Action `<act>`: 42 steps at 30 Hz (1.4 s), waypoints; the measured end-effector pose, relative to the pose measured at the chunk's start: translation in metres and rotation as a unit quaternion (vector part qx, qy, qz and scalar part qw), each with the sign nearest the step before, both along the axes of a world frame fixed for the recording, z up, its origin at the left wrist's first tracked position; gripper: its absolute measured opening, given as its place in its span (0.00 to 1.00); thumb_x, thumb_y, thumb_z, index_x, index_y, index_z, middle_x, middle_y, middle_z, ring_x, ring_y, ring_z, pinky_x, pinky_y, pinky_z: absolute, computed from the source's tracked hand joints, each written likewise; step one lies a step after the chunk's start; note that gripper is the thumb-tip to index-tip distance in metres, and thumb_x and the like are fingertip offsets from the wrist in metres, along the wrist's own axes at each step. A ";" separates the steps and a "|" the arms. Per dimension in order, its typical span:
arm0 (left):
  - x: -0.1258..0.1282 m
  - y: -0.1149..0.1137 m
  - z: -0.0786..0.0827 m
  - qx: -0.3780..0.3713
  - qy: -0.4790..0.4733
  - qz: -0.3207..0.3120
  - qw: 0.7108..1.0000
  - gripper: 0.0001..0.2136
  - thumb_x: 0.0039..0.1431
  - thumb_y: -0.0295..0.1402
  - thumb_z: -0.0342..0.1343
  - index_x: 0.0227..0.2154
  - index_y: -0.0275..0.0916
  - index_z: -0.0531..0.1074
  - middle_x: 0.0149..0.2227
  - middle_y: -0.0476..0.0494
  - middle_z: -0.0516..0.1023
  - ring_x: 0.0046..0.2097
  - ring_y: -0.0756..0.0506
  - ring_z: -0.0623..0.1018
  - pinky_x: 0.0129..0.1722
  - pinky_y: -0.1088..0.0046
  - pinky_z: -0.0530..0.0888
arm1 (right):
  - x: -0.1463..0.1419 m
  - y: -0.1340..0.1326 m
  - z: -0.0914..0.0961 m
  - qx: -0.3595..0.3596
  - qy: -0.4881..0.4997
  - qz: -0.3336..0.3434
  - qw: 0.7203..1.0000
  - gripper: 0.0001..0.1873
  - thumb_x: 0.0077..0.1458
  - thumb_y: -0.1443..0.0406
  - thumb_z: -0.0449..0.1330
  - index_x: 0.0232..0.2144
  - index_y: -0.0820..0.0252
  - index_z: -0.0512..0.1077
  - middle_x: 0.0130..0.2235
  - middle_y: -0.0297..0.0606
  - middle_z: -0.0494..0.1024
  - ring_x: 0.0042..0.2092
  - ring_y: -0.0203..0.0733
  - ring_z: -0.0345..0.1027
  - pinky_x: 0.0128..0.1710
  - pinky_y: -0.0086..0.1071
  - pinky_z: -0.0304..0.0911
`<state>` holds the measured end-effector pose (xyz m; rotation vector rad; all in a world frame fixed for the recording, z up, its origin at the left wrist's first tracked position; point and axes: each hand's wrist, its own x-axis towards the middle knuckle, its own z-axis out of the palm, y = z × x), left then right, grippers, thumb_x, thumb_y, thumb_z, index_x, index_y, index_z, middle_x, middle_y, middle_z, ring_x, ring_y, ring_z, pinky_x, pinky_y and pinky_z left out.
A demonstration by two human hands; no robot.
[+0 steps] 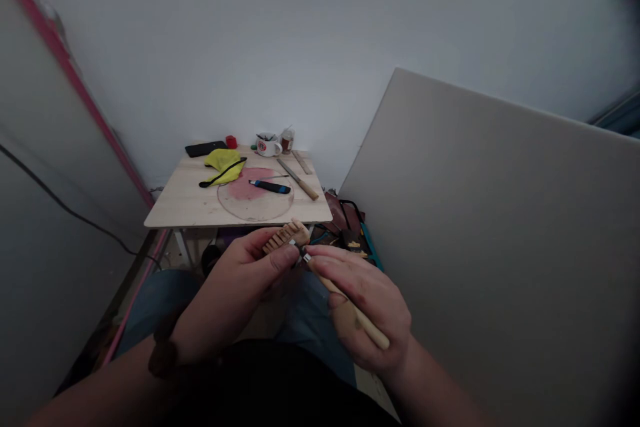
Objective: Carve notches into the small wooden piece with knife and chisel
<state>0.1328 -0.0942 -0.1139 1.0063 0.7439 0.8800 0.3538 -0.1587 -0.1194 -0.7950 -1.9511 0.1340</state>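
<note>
My left hand (260,263) is closed around a small carved wooden piece (286,237) with a row of grooves along one side. In my right hand (370,300) lies a slim tool with a pale wooden handle (363,323) and a short metal collar. Its working end is dark and small, so I cannot tell the tool's exact kind. That end meets the carved piece close to my left thumb. Both hands are held above my lap, in front of the small table (167,210). My fingers hide part of the carved piece.
On the table are a utility knife (270,187), a file with a wooden handle (303,183), a yellow cloth (225,165), a black phone-like object (205,149), a white mug (267,145) and a small jar (287,140). A large pale panel (490,240) stands at the right.
</note>
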 end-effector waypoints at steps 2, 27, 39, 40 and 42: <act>-0.001 0.000 -0.001 0.001 0.008 -0.006 1.000 0.21 0.65 0.51 0.77 0.49 0.39 0.89 0.33 0.49 0.76 0.30 0.51 0.64 0.28 0.77 0.61 | -0.001 0.000 0.000 0.000 -0.003 -0.001 1.000 0.30 0.69 0.72 0.60 0.71 0.57 0.77 0.62 0.47 0.90 0.66 0.55 0.85 0.66 0.54 0.85; -0.001 0.000 -0.005 0.034 0.037 0.006 0.999 0.19 0.64 0.50 0.78 0.49 0.43 0.92 0.42 0.42 0.89 0.38 0.45 0.78 0.38 0.72 0.73 | -0.003 -0.007 0.004 -0.027 0.027 -0.008 0.999 0.28 0.68 0.74 0.62 0.67 0.58 0.80 0.62 0.46 0.90 0.65 0.51 0.85 0.67 0.47 0.83; 0.002 0.000 -0.005 0.052 0.005 -0.032 0.998 0.18 0.68 0.50 0.75 0.39 0.38 0.87 0.28 0.53 0.66 0.29 0.52 0.58 0.26 0.76 0.57 | -0.007 -0.004 -0.007 -0.015 0.065 0.003 0.998 0.31 0.68 0.75 0.60 0.70 0.57 0.79 0.60 0.44 0.90 0.66 0.51 0.84 0.66 0.49 0.84; 0.003 0.000 -0.006 0.051 0.000 -0.036 0.998 0.18 0.68 0.51 0.75 0.39 0.38 0.86 0.28 0.54 0.65 0.29 0.52 0.57 0.26 0.76 0.56 | -0.007 -0.003 -0.009 -0.016 0.069 0.006 0.997 0.32 0.67 0.75 0.60 0.70 0.57 0.79 0.60 0.44 0.90 0.66 0.50 0.83 0.66 0.48 0.83; 0.003 0.000 -0.008 0.049 -0.006 -0.040 0.998 0.18 0.68 0.50 0.75 0.39 0.38 0.85 0.27 0.54 0.65 0.28 0.52 0.56 0.25 0.76 0.55 | -0.007 -0.002 -0.011 -0.016 0.074 0.013 0.997 0.32 0.67 0.76 0.60 0.70 0.57 0.79 0.59 0.43 0.90 0.66 0.49 0.83 0.67 0.47 0.82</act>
